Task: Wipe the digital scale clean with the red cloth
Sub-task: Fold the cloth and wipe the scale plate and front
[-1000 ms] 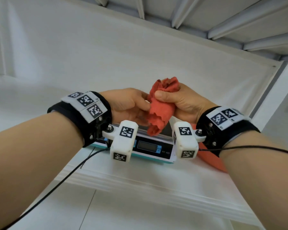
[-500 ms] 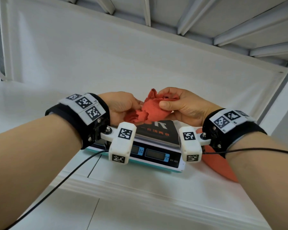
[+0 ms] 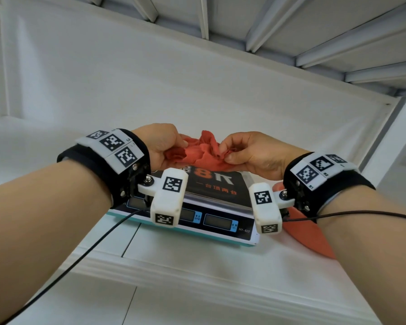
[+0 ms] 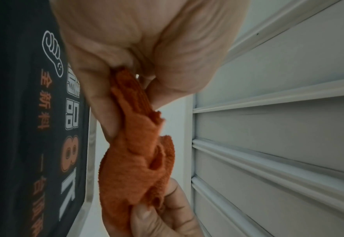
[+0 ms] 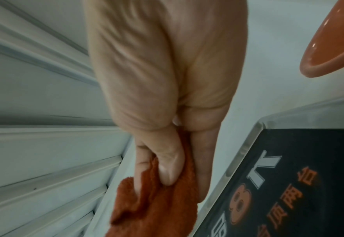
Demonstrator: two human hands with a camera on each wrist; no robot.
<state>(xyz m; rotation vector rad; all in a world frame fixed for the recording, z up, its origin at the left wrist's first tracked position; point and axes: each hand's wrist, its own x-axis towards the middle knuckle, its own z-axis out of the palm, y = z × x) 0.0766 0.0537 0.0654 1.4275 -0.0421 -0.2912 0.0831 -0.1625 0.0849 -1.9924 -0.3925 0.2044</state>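
White shelf point(image 3: 197, 261) under slatted white panels point(image 3: 338, 43) — both hands, left hand point(image 3: 159, 144) and right hand point(image 3: 251, 153), pinch the red cloth point(image 3: 204, 151) over the digital scale point(image 3: 220, 221); an orange bowl point(image 3: 307, 235) sits beside it.

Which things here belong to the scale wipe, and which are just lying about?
Part of the job:
- red cloth, bunched, pinched by the left hand and the right hand above the far edge of the scale's platform
- digital scale with its dark printed platform

Lying about:
- orange bowl on the white table, right of the scale
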